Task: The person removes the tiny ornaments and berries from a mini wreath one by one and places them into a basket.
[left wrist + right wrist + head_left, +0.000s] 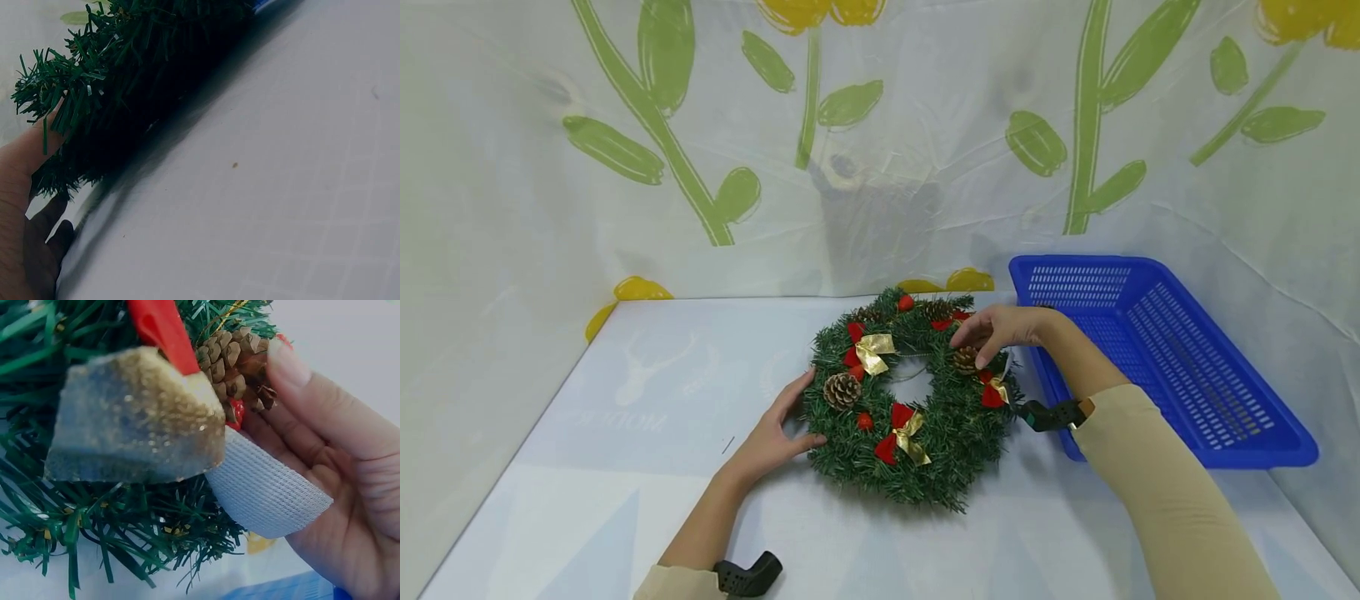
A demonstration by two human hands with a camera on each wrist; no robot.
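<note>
Your left hand [771,437] is bracing the wreath [951,458] at its outer edge, the thumb and forefinger spreading loosely along the bristly rim and the lower fingers hanging in shadow beneath the needles, not clenching. Your right hand [1015,325] is grasping a cone [225,362] between thumb and fingertips, the thumb pad pressing along its rough, woody brown scales while the fingers are curling behind it. The wreath is sitting on the white table [647,508] between your two sets of fingers, forming a thick ring of thin, plasticky green strips around an open middle. Just nearer you than your right fingertips, a red bow with a gritty gold ribbon [140,419] is standing out in a stiff loop, and its pale, mesh-woven tail [269,487] is crossing in front of your right palm; whether it is touching the skin, you cannot tell. A small, glossy red berry [235,412] is peeking out below the held cone. Close to your left fingertips, another cone [842,391] is spreading its rounded scales, with a gold bow [874,353] shining beyond it and a red-and-gold bow [904,435] lying to the right of your left thumb. Right of your right fingers, a blue plastic basket [1255,458] is showing its slotted, sloping walls.
</note>
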